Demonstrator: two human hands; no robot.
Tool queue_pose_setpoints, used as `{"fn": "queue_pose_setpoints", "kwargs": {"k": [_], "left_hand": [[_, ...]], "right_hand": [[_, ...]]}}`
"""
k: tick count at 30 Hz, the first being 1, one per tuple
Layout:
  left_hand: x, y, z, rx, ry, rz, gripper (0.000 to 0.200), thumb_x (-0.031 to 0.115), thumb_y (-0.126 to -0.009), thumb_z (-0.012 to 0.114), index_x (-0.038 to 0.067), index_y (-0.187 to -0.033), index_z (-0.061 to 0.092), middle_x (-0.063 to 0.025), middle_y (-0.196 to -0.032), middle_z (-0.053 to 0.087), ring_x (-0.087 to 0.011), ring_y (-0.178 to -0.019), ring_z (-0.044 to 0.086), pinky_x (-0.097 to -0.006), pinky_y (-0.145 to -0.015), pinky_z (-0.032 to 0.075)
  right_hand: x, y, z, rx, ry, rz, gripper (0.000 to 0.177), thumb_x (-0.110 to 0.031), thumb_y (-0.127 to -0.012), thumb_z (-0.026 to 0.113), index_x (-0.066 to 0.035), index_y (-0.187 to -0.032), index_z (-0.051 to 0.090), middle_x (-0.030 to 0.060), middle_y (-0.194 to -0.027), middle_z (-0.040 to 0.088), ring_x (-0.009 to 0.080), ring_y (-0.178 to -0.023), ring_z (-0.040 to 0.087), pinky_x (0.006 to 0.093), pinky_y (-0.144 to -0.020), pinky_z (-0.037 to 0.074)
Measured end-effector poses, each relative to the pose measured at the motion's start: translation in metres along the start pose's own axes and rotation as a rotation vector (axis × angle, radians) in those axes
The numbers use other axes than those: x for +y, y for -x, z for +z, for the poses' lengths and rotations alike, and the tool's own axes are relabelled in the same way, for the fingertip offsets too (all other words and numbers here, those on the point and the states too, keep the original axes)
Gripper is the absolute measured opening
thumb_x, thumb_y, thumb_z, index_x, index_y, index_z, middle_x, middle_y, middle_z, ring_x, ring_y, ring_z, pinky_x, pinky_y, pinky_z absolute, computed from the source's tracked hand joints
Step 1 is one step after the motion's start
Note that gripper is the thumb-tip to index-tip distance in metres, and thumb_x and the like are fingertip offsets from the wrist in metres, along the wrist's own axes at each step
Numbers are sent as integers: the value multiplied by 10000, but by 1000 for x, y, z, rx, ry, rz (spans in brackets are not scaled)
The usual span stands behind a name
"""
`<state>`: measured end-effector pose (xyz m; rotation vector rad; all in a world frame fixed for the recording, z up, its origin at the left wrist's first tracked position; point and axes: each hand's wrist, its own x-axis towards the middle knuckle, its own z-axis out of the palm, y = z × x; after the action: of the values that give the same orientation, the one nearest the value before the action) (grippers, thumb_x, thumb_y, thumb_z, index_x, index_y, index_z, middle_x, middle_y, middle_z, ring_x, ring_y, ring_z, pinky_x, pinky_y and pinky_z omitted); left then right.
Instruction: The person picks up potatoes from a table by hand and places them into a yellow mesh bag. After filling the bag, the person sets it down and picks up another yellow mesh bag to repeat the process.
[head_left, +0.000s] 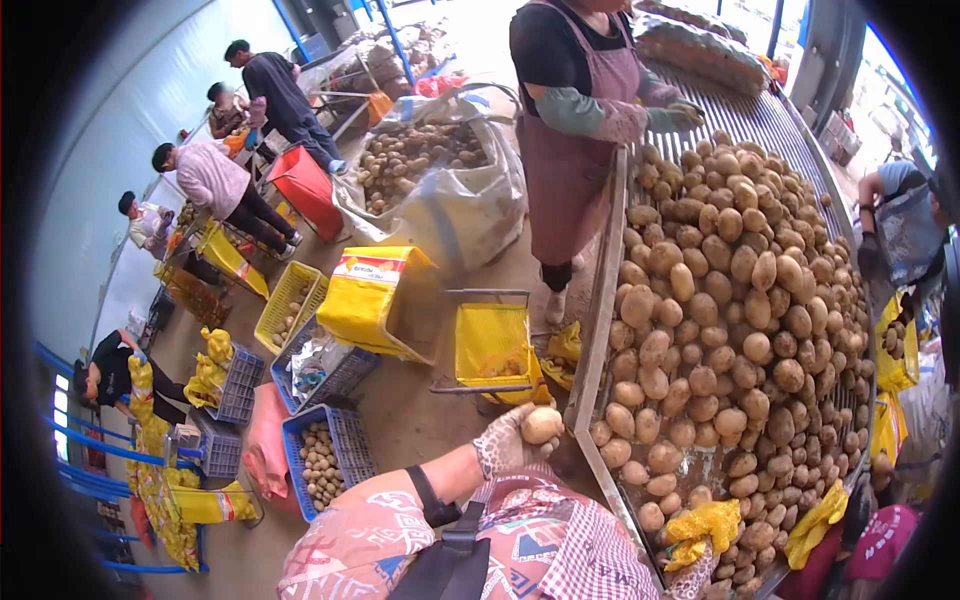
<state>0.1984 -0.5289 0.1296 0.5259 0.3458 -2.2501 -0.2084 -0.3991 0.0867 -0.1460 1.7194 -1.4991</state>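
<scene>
From the head view, shows a left hand (508, 443) with fingers closed round one potato (541, 425), held just outside the metal rim (600, 300) and apart from the heap of potatoes (735, 300) to the right of those fingers. Cannot tell how the fingers of the right hand (692, 573) stand: hidden by yellow mesh (705, 522) bunched over and about them, at the near end of the heap. Looks, as a judgement, like handling potatoes one at a time, with a single piece in hold (plump and pale, to go by the side in sight). Seems to call, for any next move, for a cupped, even grip and enough clearance to spare the skin a knock on the rim. Beyond the left fingertips, and a little to their left, shows a yellow container (478, 330), smooth and sheet-like, hung in a thin frame. Farther left of the same fingers, shows a blue crate (352, 450) of stiff plastic lattice, with small potatoes (321, 465) inside. To the right of the left fingers, spreads into rounded and oval lumps, matt, tan to brown, dusty in places. Well beyond those fingers, past the heap, turns to a slatted bed (720, 110), hard and ridged, with a co-worker's gloved hand (683, 116) over it. Around the right fingers, by contrast, looks soft, crumpled and open-woven.
</scene>
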Motion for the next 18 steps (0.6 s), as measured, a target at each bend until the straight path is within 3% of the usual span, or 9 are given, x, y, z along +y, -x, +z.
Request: {"fn": "queue_pose_setpoints", "kwargs": {"k": [3, 7, 9, 11, 12, 14, 16, 18], "left_hand": [[7, -1, 41, 16, -136, 119, 372, 302, -910, 551, 104, -1225, 537, -184, -1124, 596, -340, -960, 611, -438, -805, 549], [-4, -22, 76, -89, -309, 91, 422, 219, -863, 632, 95, -1251, 517, -152, -1220, 540, -321, -1114, 536, -432, -908, 507], [-20, -41, 80, -224, -824, 123, 494, 208, -852, 647, 88, -1294, 462, -134, -1241, 521, -286, -1152, 514, -402, -873, 530], [-45, -66, 90, -256, -869, -223, 602, 271, -833, 670, 77, -1334, 397, -119, -1246, 514, -254, -1135, 525, -365, -817, 553], [-59, -77, 92, -259, -1069, -310, 717, 357, -786, 716, 68, -1343, 369, -112, -1250, 502, -236, -1119, 532, -346, -750, 565], [-91, -95, 99, -322, -1258, -531, 772, 390, -741, 755, 56, -1332, 385, -105, -1240, 505, -223, -1103, 539, -339, -801, 530], [-141, -111, 110, -425, -1377, -621, 750, 350, -746, 752, 43, -1332, 400, -106, -1242, 507, -212, -1110, 529, -330, -918, 467], [-198, -137, 114, -576, -1437, -724, 736, 318, -756, 746, 41, -1340, 394, -106, -1242, 508, -209, -1118, 525, -324, -934, 455]], "right_hand": [[-4, 8, -29, 98, -84, -73, 258, -118, -882, 601, -28, -1110, 523, 108, -1027, 575, 251, -919, 581, 388, -791, 514], [-15, 22, -63, 262, -254, -197, 241, -118, -885, 592, -25, -1096, 523, 111, -1018, 572, 253, -912, 579, 389, -787, 513], [-16, 53, -101, 433, -357, -265, 232, -117, -887, 588, -24, -1089, 523, 112, -1013, 570, 254, -909, 578, 389, -784, 513], [-9, 88, -140, 616, -482, -323, 224, -117, -889, 584, -23, -1083, 523, 113, -1009, 569, 255, -905, 577, 390, -782, 513], [2, 112, -159, 708, -533, -348, 220, -117, -890, 581, -22, -1079, 523, 114, -1007, 568, 256, -903, 576, 390, -781, 512], [31, 158, -187, 874, -615, -375, 212, -117, -891, 577, -20, -1072, 523, 115, -1002, 567, 257, -900, 575, 391, -779, 512], [71, 202, -202, 1027, -707, -372, 204, -116, -893, 573, -19, -1065, 523, 116, -998, 565, 258, -896, 574, 391, -776, 512], [118, 241, -206, 1163, -790, -349, 196, -116, -895, 569, -18, -1058, 523, 118, -993, 564, 259, -893, 572, 392, -774, 512]]}}
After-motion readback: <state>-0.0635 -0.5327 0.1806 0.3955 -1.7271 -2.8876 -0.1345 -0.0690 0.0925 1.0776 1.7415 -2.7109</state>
